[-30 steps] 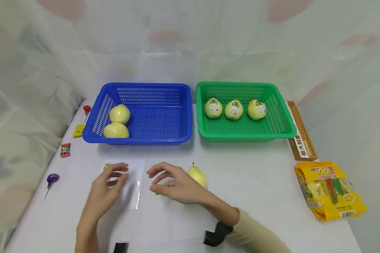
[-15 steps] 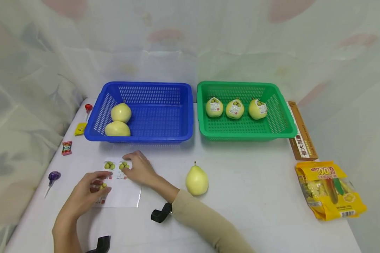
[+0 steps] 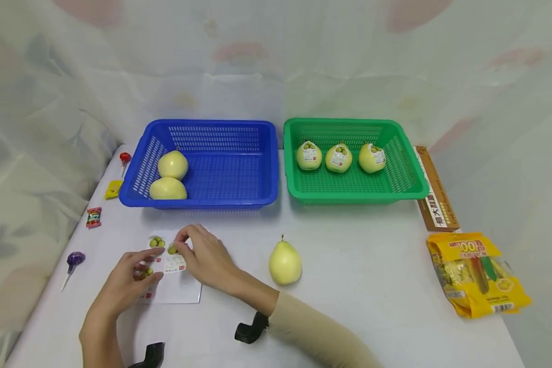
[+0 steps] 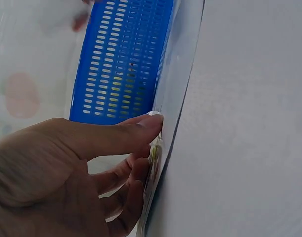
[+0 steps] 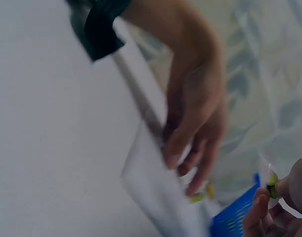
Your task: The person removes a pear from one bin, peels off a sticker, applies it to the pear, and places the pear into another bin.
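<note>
A clear-edged sheet of pear stickers [image 3: 180,295] lies on the white table in the head view. On its left part my left hand [image 3: 117,283] rests, thumb and fingertips pressing the sheet flat. My right hand [image 3: 208,259] pinches the upper corner of one sticker [image 3: 175,263], which shows green pears and small print. In the right wrist view that sticker [image 5: 271,178] stands up between thumb and finger. Other stickers [image 3: 157,242] sit on the sheet, partly covered by my left fingers. A single yellow-green pear [image 3: 285,263], without a sticker, stands to the right of my right hand.
Behind the sheet, a blue basket [image 3: 230,203] holds two plain pears [image 3: 173,164]. The green basket [image 3: 356,196] beside it holds 3 stickered pears [image 3: 339,158]. Sweets, including a purple lollipop [image 3: 75,259], line the left edge. A brown box [image 3: 437,191] and yellow bag [image 3: 478,276] lie right.
My right hand has moved left from beside the pear to the sheet and now lifts a sticker from it. My left hand has shifted slightly left and down onto the sheet.
</note>
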The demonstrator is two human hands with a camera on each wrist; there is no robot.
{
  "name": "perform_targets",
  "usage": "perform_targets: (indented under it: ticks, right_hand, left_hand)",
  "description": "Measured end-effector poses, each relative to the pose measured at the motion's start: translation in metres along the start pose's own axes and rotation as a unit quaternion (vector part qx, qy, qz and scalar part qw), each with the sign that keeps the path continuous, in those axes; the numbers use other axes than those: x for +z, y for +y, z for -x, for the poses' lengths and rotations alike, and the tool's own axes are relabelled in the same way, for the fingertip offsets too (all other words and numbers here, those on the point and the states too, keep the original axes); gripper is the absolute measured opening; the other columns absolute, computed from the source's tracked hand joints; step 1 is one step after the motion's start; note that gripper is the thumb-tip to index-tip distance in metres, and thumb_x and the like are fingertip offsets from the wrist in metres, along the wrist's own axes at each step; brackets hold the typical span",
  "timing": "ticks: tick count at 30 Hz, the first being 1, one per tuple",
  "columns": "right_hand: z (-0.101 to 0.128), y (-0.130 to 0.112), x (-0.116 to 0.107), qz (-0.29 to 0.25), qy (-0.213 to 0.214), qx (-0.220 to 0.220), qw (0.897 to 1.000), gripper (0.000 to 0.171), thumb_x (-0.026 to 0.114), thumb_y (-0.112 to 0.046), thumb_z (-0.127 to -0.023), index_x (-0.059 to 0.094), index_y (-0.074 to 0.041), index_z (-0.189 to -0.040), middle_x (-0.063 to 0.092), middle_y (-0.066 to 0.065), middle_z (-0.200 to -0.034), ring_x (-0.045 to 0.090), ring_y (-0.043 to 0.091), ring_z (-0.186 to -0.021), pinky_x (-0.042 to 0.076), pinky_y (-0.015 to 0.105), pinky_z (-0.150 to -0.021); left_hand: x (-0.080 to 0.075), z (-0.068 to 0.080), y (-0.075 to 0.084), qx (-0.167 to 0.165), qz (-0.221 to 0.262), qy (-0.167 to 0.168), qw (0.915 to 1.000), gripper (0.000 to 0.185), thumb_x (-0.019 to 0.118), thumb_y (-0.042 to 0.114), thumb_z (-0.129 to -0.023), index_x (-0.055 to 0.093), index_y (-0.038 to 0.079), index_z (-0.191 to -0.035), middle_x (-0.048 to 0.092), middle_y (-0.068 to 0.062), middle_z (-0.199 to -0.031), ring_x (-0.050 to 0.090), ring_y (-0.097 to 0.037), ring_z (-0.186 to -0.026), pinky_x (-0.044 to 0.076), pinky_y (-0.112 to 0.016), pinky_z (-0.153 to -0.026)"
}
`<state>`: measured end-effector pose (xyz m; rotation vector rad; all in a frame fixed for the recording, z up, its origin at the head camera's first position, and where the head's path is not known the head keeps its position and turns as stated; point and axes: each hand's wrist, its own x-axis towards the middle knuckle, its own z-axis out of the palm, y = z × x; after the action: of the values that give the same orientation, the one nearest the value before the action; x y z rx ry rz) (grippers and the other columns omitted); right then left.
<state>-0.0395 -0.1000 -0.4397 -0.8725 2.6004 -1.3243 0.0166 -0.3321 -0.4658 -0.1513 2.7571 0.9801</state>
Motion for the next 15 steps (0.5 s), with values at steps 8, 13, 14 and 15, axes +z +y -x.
perform_targets:
  ticks: [8,13,14,15]
  right_hand:
    - [0.082,0.007,-0.106,-0.057,0.030,-0.102,0.993,0.011,0.073,-0.010,-0.103,0.068,-0.011,-0.113,0.074,0.001,-0.105,0.058,0.004,-0.084,0.054,0.008,-0.070]
    - [0.117,0.057,-0.161,-0.055,0.032,-0.068,0.996,0.021,0.077,-0.006,-0.099,0.066,-0.010,-0.116,0.073,0.001,-0.108,0.063,0.008,-0.095,0.062,0.025,-0.084]
    - [0.121,0.067,-0.167,-0.052,0.029,-0.062,0.996,0.022,0.077,-0.006,-0.099,0.066,-0.011,-0.118,0.073,0.001,-0.109,0.064,0.009,-0.097,0.062,0.028,-0.085]
    - [0.124,0.075,-0.171,-0.050,0.023,-0.059,0.997,0.023,0.077,-0.007,-0.100,0.065,-0.011,-0.119,0.072,0.001,-0.110,0.065,0.010,-0.100,0.063,0.031,-0.087]
  left_hand:
    - [0.009,0.006,0.037,0.040,-0.029,0.045,0.9978,0.053,0.084,0.008,-0.093,0.067,0.008,-0.143,0.067,-0.022,-0.128,0.067,-0.035,-0.104,0.057,-0.029,-0.074]
    - [0.041,0.006,0.096,0.219,0.035,0.067,0.9728,0.046,0.085,0.004,-0.092,0.073,0.014,-0.135,0.076,-0.009,-0.124,0.073,-0.025,-0.099,0.065,-0.035,-0.082]
    - [0.049,0.006,0.107,0.247,0.058,0.046,0.9662,0.046,0.085,0.003,-0.092,0.073,0.015,-0.135,0.076,-0.008,-0.125,0.074,-0.025,-0.101,0.067,-0.036,-0.085]
    - [0.058,0.005,0.118,0.265,0.079,0.020,0.9608,0.046,0.084,0.004,-0.093,0.073,0.017,-0.136,0.076,-0.006,-0.127,0.074,-0.024,-0.105,0.067,-0.038,-0.087]
